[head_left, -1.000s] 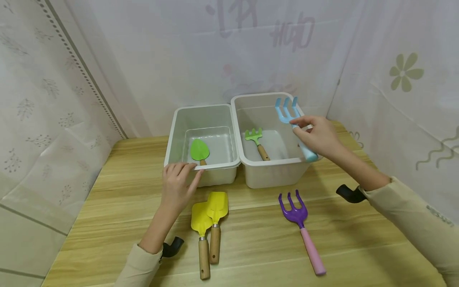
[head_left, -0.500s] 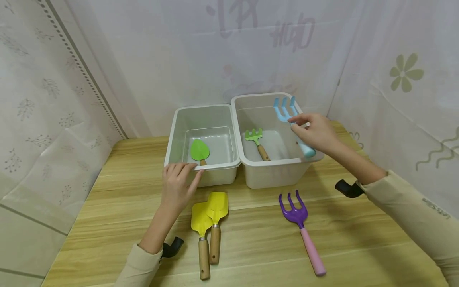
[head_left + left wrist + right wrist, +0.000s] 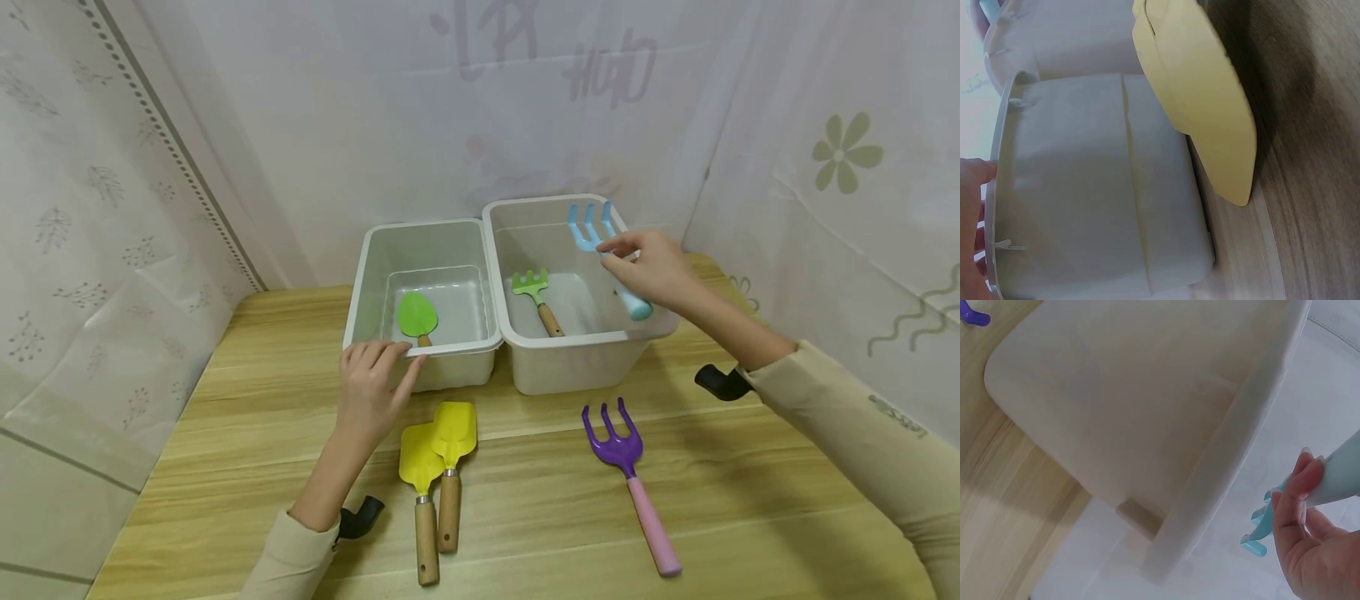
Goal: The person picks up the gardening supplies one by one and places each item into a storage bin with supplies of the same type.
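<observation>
My right hand (image 3: pixel 651 268) pinches a light blue hand rake (image 3: pixel 587 236) near its neck, holding it above the right-hand white bin (image 3: pixel 570 367). In the right wrist view, the thumb and fingers close on the rake's pale blue handle (image 3: pixel 1342 472), beyond the bin's rim. With my left hand (image 3: pixel 366 387) I grip the front rim of the left-hand white bin (image 3: pixel 465 371), thumb outside and fingers over the edge. A green trowel (image 3: pixel 417 313) lies in that bin, its handle mostly hidden by the front wall. A green rake with a wooden handle (image 3: pixel 550 319) lies in the right-hand bin.
Two yellow shovels (image 3: pixel 422 454) with wooden handles overlap on the wooden table (image 3: pixel 285 350), before the left bin. A purple rake with a pink handle (image 3: pixel 654 525) lies before the right bin. Patterned white curtains (image 3: pixel 337 108) hang behind and at the sides.
My right hand has shifted a little to the left with the blue hand rake, whose handle end now sits farther inside the right bin's outline. The left hand stays on the rim.
</observation>
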`<state>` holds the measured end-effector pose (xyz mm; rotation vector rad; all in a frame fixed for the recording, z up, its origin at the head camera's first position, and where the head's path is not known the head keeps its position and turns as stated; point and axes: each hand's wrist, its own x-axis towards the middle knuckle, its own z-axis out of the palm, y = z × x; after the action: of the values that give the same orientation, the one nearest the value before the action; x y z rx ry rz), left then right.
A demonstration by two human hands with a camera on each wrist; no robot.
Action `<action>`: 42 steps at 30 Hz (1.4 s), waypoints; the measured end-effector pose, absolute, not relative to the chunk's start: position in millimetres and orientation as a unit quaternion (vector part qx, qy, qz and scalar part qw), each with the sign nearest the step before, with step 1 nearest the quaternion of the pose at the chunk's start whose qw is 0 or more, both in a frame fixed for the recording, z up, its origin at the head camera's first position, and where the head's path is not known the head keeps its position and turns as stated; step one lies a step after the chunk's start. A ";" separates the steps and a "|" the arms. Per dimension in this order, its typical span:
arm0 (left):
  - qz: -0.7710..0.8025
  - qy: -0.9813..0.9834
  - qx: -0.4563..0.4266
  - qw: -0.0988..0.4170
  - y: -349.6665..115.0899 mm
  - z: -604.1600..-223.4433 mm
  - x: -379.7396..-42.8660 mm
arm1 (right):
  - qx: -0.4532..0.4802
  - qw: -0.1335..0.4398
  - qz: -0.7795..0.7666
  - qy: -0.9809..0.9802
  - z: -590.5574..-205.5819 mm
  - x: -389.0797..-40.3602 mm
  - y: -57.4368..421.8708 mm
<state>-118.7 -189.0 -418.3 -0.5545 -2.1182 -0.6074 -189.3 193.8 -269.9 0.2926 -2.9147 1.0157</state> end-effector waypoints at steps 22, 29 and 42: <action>-0.247 -0.845 -0.221 0.419 -188.8 -418.6 -118.7 | 0.093 -0.002 0.289 -0.953 -256.9 -207.9 185.0; -0.247 -0.847 -0.219 0.417 -189.2 -418.6 -119.0 | 0.104 0.004 0.280 -0.954 -254.7 -213.0 183.8; -0.249 -0.846 -0.220 0.417 -189.2 -418.6 -119.4 | 0.091 -0.002 0.278 -0.956 -251.5 -221.9 179.6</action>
<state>-119.4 -189.2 -418.6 -0.5520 -2.1241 -0.6260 -221.9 179.6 -251.5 0.2874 -3.0085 0.8733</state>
